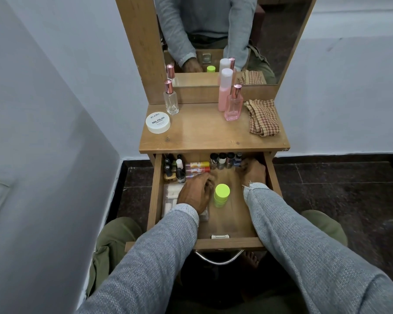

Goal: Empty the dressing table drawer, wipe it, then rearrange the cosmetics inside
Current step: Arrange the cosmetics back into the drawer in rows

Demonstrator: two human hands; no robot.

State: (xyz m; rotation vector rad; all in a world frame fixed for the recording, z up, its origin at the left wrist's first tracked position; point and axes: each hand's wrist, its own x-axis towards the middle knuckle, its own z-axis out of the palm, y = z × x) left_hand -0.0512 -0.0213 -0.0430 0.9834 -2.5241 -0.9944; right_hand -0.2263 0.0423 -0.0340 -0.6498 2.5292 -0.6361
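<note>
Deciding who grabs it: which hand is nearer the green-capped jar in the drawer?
Left. The left hand sits right beside the green-capped jar, fingers almost touching it. The right hand is farther back, at the small bottles.

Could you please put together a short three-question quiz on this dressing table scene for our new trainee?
1. True or false: the checked cloth lies inside the drawer.
2. Which item stands between the two hands? A) the green-capped jar B) a hairbrush C) a comb
3. Fill in: the white tub on the tabletop reads "NAIL ____".

Key
1. False: it lies on the tabletop, at its right side.
2. A. It stands upright on the drawer floor, between the left hand and the right hand.
3. POLISH.
</note>
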